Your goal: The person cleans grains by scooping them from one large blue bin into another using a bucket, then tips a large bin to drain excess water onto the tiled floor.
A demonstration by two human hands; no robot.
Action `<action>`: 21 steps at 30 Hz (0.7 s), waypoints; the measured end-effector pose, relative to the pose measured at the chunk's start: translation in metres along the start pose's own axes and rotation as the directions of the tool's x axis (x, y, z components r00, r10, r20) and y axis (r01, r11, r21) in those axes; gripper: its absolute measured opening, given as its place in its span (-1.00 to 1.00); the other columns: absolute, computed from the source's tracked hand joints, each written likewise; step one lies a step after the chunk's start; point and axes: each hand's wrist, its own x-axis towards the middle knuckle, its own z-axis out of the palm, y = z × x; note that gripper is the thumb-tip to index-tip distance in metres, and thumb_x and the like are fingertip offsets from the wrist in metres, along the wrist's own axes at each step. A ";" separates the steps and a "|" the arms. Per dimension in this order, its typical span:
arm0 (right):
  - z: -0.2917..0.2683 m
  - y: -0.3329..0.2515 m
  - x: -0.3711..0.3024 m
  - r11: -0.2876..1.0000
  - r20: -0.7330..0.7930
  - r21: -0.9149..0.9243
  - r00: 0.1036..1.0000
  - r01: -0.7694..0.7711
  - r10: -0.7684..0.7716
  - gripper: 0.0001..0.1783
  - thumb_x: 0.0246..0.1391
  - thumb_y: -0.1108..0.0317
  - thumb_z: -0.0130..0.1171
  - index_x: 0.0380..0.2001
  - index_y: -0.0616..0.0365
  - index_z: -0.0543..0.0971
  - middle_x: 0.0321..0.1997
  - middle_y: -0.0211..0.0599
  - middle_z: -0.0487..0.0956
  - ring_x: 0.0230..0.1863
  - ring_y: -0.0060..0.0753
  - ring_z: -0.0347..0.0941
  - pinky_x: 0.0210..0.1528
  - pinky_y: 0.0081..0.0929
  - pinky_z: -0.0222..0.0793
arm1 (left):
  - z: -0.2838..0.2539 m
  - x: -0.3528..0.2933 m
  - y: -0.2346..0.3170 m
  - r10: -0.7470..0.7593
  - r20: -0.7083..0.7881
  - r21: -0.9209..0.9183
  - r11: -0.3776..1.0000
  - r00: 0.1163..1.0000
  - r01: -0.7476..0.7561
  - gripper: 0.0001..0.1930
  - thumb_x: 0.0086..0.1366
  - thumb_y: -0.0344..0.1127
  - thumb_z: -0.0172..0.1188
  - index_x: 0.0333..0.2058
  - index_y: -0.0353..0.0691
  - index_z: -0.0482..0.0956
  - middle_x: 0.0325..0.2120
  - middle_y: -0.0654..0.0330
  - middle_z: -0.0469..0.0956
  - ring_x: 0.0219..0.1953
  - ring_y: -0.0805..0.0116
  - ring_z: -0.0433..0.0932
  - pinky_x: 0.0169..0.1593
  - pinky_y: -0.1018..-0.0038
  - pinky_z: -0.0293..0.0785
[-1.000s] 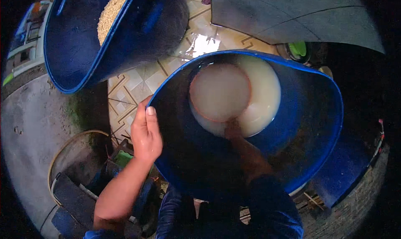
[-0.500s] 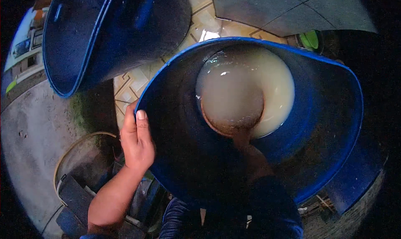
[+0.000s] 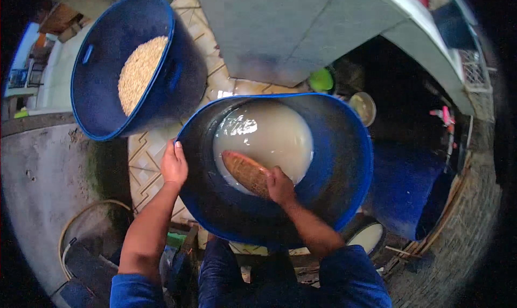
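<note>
A wide blue barrel [image 3: 353, 200] stands before me, with cloudy, whitish liquid [image 3: 274, 127] inside. My left hand [image 3: 175, 162] is closed over its left rim, the thumb on top. Inside the barrel my right hand [image 3: 281, 185] grips the edge of a round woven basket [image 3: 245, 172]. The basket is tilted on its side at the near part of the liquid; its brown woven face shows, and I cannot tell whether anything is in it.
A second blue barrel [image 3: 102, 92] at the far left holds pale grains or beans [image 3: 141, 71]. A grey tiled block [image 3: 274, 28] stands behind. To the right are a metal bowl [image 3: 362, 109], a green bowl [image 3: 321, 79] and another blue container [image 3: 404, 184]. A hose [image 3: 67, 230] curves at the left.
The basket has gone from lying in the liquid to tilted on its side, lifted by my right hand. My left hand stays on the rim. The view has shifted, showing the grains.
</note>
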 end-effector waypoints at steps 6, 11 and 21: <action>-0.118 0.001 -0.064 0.971 -0.490 0.238 0.863 -0.009 0.128 -0.69 0.22 0.14 -0.15 -0.40 0.19 0.36 -0.52 -0.01 0.39 -0.44 0.00 0.39 -0.36 -0.21 0.30 | 0.023 0.007 -0.004 0.019 -0.016 -0.002 1.000 1.000 -0.019 -0.68 0.34 -0.13 -0.16 -0.10 -0.22 0.38 -0.30 -0.18 0.50 -0.22 -0.22 0.46 -0.15 0.08 0.34; -0.213 0.000 -0.160 0.910 -0.712 0.384 0.677 0.154 0.186 -0.72 0.25 0.23 -0.22 -0.38 0.20 0.38 -0.53 -0.31 0.33 -0.41 -0.48 0.28 -0.33 -0.43 0.22 | 0.029 0.019 -0.034 0.259 0.092 -0.187 0.953 0.962 -0.239 -0.51 0.33 -0.20 -0.10 0.14 -0.37 0.15 0.05 -0.20 0.28 0.08 -0.10 0.28 0.15 0.25 0.16; -0.335 0.072 -0.369 0.929 -0.902 0.342 0.329 0.143 0.281 -0.69 0.25 0.23 -0.22 -0.42 0.24 0.37 -0.51 -0.39 0.35 -0.44 -0.58 0.21 -0.36 -0.54 0.18 | 0.000 -0.119 -0.035 -0.161 0.157 -0.108 0.978 0.974 0.179 -0.23 0.28 0.04 -0.04 0.28 -0.25 -0.16 0.21 -0.27 0.01 0.21 -0.18 0.10 0.24 0.11 0.04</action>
